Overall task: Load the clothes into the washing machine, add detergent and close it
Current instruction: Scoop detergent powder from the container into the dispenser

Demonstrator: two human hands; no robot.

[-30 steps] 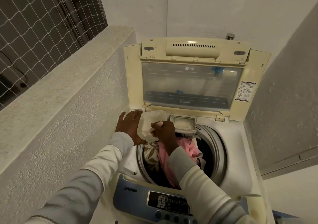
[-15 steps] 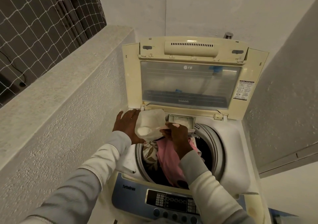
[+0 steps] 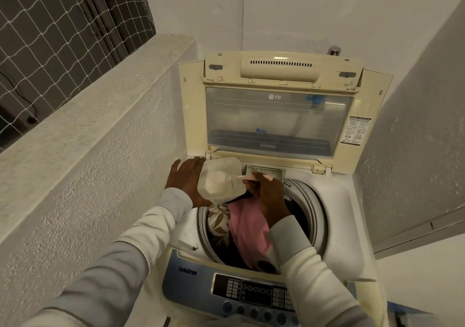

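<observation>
A cream top-loading washing machine [image 3: 347, 201] stands with its lid [image 3: 193, 115] raised. The drum holds a pink garment [image 3: 249, 228] and a floral cloth [image 3: 219, 221]. My left hand [image 3: 187, 178] holds a white detergent pouch [image 3: 221, 178] at the drum's back left, thumb under it. My right hand [image 3: 269, 196] pinches a small pink scoop [image 3: 239, 177] whose tip lies at the pouch mouth. Just behind that hand is the open detergent drawer [image 3: 266, 169].
The blue control panel [image 3: 251, 291] runs along the machine's front edge. A rough plastered ledge [image 3: 100, 130] with a netted window [image 3: 63, 25] above it hems in the left side. A grey wall [image 3: 415, 138] stands close on the right, with a tap [image 3: 334, 49] behind the lid.
My right hand has drawn back from the pouch toward the drawer, bringing the pink scoop out into view. My left hand has tipped the pouch a little more upright.
</observation>
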